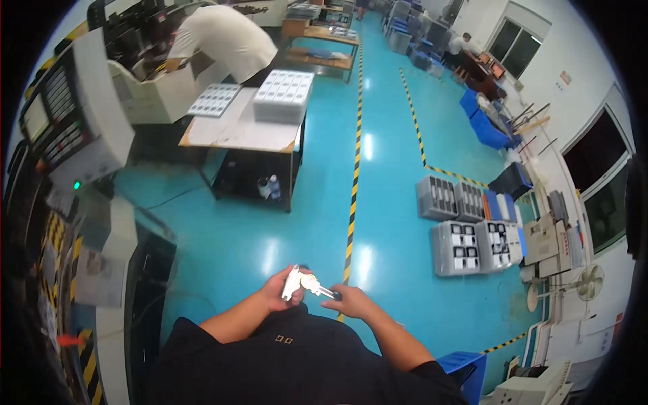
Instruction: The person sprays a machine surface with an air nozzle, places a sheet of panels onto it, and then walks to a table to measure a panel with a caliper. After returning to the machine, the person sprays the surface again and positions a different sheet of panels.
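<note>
In front of my chest, my left hand (277, 289) is closed on a bright whitish metal part (291, 283) with an irregular outline. Just right of it is a round, glaring head with a slim metallic shaft (322, 290) that ends in a dark tip. The fingers of my right hand (352, 302) are closed round that dark end. The head meets or overlaps the metal part; glare hides whether they are joined, and I cannot make out the kind of either.
A machine with a control panel (57, 104) stands at left. Ahead, a work table (236, 133) bears stacked trays (283, 98); a person in a white shirt (226, 42) bends beside it. Grey bins of parts (455, 248) sit at right. A blue crate (466, 368) is near my right elbow.
</note>
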Available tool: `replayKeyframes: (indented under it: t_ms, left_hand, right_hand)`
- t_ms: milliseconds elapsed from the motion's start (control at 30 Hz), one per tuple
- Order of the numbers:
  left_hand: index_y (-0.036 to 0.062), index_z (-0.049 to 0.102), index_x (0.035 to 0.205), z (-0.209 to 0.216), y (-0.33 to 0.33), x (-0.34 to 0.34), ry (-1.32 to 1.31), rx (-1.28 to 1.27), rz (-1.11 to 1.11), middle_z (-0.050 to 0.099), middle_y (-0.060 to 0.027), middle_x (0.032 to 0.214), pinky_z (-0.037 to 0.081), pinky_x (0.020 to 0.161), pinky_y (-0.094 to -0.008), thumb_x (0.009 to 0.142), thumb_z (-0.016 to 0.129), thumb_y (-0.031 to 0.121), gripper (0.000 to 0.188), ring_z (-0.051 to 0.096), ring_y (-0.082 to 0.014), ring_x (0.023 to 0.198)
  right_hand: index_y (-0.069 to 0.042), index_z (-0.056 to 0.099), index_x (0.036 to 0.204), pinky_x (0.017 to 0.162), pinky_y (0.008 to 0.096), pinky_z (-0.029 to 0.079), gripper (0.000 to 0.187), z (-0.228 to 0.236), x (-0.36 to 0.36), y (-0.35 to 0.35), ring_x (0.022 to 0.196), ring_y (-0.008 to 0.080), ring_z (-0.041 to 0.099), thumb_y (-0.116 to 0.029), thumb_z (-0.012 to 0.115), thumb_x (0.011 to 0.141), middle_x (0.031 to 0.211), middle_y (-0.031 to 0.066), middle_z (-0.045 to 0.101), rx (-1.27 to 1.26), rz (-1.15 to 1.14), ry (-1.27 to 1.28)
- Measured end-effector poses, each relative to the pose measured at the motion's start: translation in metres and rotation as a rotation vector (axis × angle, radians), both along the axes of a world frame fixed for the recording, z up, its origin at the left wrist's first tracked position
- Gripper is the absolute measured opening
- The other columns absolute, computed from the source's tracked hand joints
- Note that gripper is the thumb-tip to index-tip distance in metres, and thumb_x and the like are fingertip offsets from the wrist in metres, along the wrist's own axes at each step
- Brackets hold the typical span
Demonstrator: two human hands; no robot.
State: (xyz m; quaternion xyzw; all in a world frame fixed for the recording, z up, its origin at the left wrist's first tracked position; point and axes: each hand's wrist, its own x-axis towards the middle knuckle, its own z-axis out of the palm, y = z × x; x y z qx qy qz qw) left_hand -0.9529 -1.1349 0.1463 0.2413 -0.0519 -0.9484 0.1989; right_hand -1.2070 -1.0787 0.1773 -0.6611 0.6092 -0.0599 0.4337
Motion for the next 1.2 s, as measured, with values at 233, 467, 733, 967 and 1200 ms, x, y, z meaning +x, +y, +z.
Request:
replayKeyframes:
  t_ms: [233,467,733,967,1200]
  left_hand:
    - [0.0083,0.054,0.13,0.04,-0.303,-0.068,0.148,-0.169,-0.049,0.055,-0.0069,0.067,0.037,0.052,-0.0292,0.103,0.031,0.052,0.056,0.045,-0.0163,0.05]
    - [0.0108,0.046,0.14,0.045,-0.516,-0.234,0.11,-0.171,-0.183,0.055,-0.006,0.071,0.042,0.061,-0.0322,0.103,0.036,0.049,0.055,0.05,-0.0173,0.061]
    - [0.0145,0.042,0.145,0.055,-0.771,-0.392,0.1,-0.162,-0.011,0.055,-0.0049,0.083,0.04,0.071,-0.0345,0.102,0.039,0.051,0.057,0.05,-0.0179,0.074]
    - [0.0145,0.036,0.149,0.046,-1.004,-0.477,0.23,-0.186,0.174,0.056,-0.0054,0.084,0.043,0.075,-0.0378,0.102,0.038,0.05,0.059,0.051,-0.02,0.074]
    - [0.0135,0.043,0.144,0.027,-1.284,-0.587,0.143,-0.153,0.08,0.052,-0.0066,0.076,0.039,0.068,-0.0347,0.102,0.039,0.046,0.054,0.047,-0.0178,0.067]
  right_hand:
    - [-0.002,0.067,0.091,0.069,0.0418,0.051,0.052,-0.005,-0.171,-0.142,0.077,0.0341,0.066,-0.054,0.069,0.085,0.081,0.0176,0.067,0.053,-0.233,0.069]
    - [-0.001,0.064,0.081,0.067,0.0433,0.05,0.055,-0.061,-0.282,-0.301,0.074,0.0368,0.064,-0.057,0.067,0.085,0.078,0.0195,0.066,0.071,-0.443,0.018]
    - [-0.003,0.064,0.075,0.066,0.0495,0.049,0.058,-0.05,-0.481,-0.615,0.073,0.0423,0.063,-0.06,0.062,0.086,0.073,0.0218,0.064,-0.098,-0.302,0.278]
    - [-0.003,0.064,0.075,0.067,0.0498,0.049,0.059,-0.029,-0.594,-0.921,0.073,0.0422,0.063,-0.061,0.06,0.086,0.072,0.0218,0.064,-0.173,-0.152,0.286]
    - [-0.003,0.066,0.077,0.072,0.0499,0.05,0.06,-0.061,-0.689,-1.165,0.079,0.0433,0.063,-0.061,0.056,0.089,0.079,0.0209,0.066,-0.116,-0.098,0.284]
